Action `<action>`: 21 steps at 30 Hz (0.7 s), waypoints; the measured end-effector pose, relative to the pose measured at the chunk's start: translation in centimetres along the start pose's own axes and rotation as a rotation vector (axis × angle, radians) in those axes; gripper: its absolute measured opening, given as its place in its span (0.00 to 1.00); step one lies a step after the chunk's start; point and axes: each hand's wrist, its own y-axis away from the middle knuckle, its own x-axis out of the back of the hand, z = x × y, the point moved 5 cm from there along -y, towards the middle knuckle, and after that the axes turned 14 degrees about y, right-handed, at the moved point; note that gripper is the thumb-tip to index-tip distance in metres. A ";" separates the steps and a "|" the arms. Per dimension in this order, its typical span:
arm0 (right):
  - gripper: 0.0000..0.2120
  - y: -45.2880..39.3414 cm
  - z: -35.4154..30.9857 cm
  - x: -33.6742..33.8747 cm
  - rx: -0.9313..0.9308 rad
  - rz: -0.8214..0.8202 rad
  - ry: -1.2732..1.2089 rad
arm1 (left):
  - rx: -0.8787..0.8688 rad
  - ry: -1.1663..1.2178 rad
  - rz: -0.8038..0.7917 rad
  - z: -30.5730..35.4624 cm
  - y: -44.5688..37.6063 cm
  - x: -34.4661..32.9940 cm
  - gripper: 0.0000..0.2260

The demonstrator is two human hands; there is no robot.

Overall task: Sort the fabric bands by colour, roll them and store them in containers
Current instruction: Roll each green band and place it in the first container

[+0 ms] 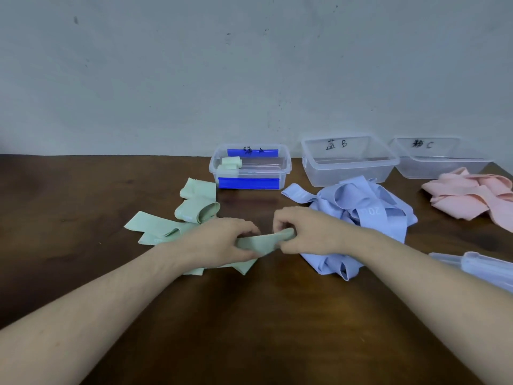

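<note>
Green bands (pixel 177 218): loose heap on the tabletop (pixel 249 329), count unclear
Left hand (pixel 222 240): pinches one green band (pixel 263 243)
Right hand (pixel 308 232): grips the same band's rolled end
Containers: three; green box (pixel 249 168) holds two rolls (pixel 230 163), box B (pixel 347 159), box C (pixel 438 157)
Blue pile (pixel 361 215): one
Pink pile (pixel 472 195): one

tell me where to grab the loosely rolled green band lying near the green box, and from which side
Take the rolled green band across its middle, from above, thumb on one side of the coil and fingers on the other. It lies on its side on the table with its open end facing right, so a pinch across the coil should keep the layers together. Both hands are busy with another green band.
</note>
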 end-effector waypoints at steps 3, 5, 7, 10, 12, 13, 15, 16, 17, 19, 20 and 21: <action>0.08 2.0 0.0 1.5 -0.054 0.082 -0.238 | 0.034 0.205 0.043 1.7 1.3 -0.1 0.10; 0.09 2.8 0.1 2.2 -0.076 0.156 -0.372 | 0.045 0.348 0.084 2.7 2.0 -0.1 0.07; 0.10 3.5 0.1 2.7 -0.103 0.226 -0.500 | 0.037 0.432 0.135 3.9 2.5 -0.1 0.06; 0.04 4.7 -0.3 2.9 -0.141 0.270 -0.648 | 0.013 0.582 0.198 5.5 3.3 -0.2 0.07; 0.09 5.5 -0.6 2.4 -0.189 0.244 -0.705 | 0.022 0.718 0.245 6.3 3.8 -0.1 0.08; 0.12 5.9 -0.8 2.0 -0.208 0.215 -0.698 | 0.037 0.783 0.277 6.5 4.0 -0.2 0.09; 0.18 6.7 -1.1 1.0 -0.227 0.135 -0.654 | 0.069 0.903 0.349 6.8 4.3 -0.2 0.09; 0.19 7.1 -1.2 0.5 -0.239 0.094 -0.636 | 0.078 0.962 0.383 7.0 4.4 -0.2 0.10; 0.19 7.4 -1.4 0.0 -0.246 0.052 -0.617 | 0.085 1.014 0.417 7.1 4.5 -0.2 0.10; 0.18 7.7 -1.9 -0.9 -0.235 -0.024 -0.599 | 0.112 1.113 0.482 7.2 4.4 -0.2 0.09; 0.19 7.6 -2.1 -1.4 -0.218 -0.047 -0.598 | 0.130 1.161 0.503 7.2 4.3 -0.2 0.10; 0.18 7.4 -2.3 -1.9 -0.205 -0.061 -0.596 | 0.147 1.199 0.516 7.1 4.1 -0.2 0.10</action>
